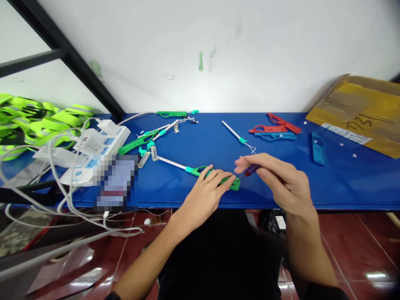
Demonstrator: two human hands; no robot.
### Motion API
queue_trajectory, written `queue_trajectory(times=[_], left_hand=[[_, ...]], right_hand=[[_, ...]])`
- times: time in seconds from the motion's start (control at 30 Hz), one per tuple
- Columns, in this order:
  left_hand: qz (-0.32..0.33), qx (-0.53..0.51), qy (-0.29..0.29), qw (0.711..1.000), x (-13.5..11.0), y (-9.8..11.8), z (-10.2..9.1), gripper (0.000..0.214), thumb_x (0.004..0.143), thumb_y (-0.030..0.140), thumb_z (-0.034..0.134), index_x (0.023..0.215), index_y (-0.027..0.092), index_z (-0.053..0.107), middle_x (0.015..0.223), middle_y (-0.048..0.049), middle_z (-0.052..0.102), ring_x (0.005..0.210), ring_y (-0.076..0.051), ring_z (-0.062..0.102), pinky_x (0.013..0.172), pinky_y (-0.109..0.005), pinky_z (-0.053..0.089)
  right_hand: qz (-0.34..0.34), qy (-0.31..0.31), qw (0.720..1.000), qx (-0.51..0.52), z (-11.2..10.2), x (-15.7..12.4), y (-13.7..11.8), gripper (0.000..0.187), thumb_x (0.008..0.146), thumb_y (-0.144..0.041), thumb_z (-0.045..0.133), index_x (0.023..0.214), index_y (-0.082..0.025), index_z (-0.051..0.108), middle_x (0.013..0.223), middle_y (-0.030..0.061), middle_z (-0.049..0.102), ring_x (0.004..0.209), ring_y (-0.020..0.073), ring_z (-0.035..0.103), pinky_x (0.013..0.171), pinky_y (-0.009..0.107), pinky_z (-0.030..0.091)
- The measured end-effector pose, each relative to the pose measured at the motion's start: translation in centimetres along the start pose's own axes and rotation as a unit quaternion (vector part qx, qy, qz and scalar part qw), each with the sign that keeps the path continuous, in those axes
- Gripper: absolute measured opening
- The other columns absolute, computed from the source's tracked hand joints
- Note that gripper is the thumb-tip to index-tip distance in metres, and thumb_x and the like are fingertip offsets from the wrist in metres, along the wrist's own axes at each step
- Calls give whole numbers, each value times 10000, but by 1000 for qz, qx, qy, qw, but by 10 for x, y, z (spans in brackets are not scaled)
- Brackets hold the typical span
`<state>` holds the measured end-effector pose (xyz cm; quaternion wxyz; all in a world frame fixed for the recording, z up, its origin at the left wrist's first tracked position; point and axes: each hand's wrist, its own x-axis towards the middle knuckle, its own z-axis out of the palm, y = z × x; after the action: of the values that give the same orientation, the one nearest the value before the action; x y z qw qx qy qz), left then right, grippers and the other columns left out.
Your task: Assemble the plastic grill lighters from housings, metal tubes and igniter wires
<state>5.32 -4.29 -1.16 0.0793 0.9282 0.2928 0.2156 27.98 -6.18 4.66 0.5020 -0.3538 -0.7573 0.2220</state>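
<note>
To the right of the power strip (77, 174) on the tabletop (350, 189), the left hand (203, 196) has fingers clamped on a green handle (234, 184) and, farther right, the right hand (286, 183) has fingers clamped on a screwdriver (251, 170).

held casing (234, 185): green | screwdriver handle (252, 169): dark purple | tabletop (203, 135): blue

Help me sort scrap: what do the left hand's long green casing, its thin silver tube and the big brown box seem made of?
Green casing: probably smooth plastic, evenly coloured with soft sheen. Silver tube: likely polished metal, brightly reflective. Brown box: apparently cardboard, creased, glossy where taped.
</note>
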Motion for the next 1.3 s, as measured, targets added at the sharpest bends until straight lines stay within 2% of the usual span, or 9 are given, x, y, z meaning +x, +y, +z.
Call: queue_trajectory(times=[0.17,0.23,0.37,0.57,0.77,0.97,1.1,1.17,1.3], left_hand=[[4,8,-4,1000,0,0,1,497,1051,33,519,1524,181,562,1501,-84,659,1389,-256,597,1334,-569,333],[1,6,-1,1000,0,0,1,488,1059,41,512,1522,185,561,1501,-84,662,1393,-254,597,1333,-570,335],[-2,0,4,1000,1,0,1,462,1072,52,496,1502,199,577,1488,-84,673,1387,-251,610,1319,-573,356],[0,15,7,1000,1,1,1,443,1070,71,534,1497,182,576,1490,-76,671,1372,-256,612,1320,-560,354],[-5,15,11,1000,1,1,3,432,1078,96,543,1499,188,574,1472,-73,681,1378,-244,613,1329,-544,347],[-2,16,14,1000,0,0,5,474,1068,77,536,1524,208,553,1477,-83,674,1405,-243,603,1331,-556,345],[-5,10,8,1000,0,0,3,460,1075,82,528,1519,202,556,1490,-79,669,1404,-243,603,1333,-551,340],[-5,7,4,1000,0,1,2,463,1079,80,518,1526,197,551,1493,-83,667,1411,-244,601,1335,-555,337],[-3,5,7,1000,0,1,1,469,1083,76,500,1532,206,542,1495,-85,664,1415,-251,601,1327,-573,345]], right_hand=[[-105,151,972,-143,10,0,3,391,901,-81,820,1192,-341,808,918,8,731,901,204,715,894,416,660],[-104,120,969,-190,9,0,1,438,972,-85,736,1340,-322,752,1072,48,763,1019,216,733,950,420,646],[-42,-12,991,-124,1,-2,-8,569,1091,-76,494,1616,-296,515,1328,91,742,1173,212,735,1002,409,624],[-96,161,928,-321,10,-1,-7,356,948,-172,816,1279,-287,752,931,31,733,815,167,718,753,291,615],[-38,-28,993,-109,3,-1,-7,576,1093,-68,494,1608,-324,524,1329,66,754,1213,194,728,1041,383,606],[-85,117,964,-224,8,-1,-3,458,952,-96,780,1345,-330,758,987,25,711,902,168,691,794,300,595],[-44,2,990,-137,-1,-2,-5,544,1069,-89,565,1551,-336,613,1340,84,736,1187,218,721,1008,394,607],[-32,-38,995,-83,-4,-3,-5,568,1074,-81,543,1568,-358,593,1319,67,754,1180,216,734,999,403,622],[-85,89,975,-185,2,-2,-2,464,962,-121,766,1349,-376,766,996,31,743,981,215,744,883,390,654]])
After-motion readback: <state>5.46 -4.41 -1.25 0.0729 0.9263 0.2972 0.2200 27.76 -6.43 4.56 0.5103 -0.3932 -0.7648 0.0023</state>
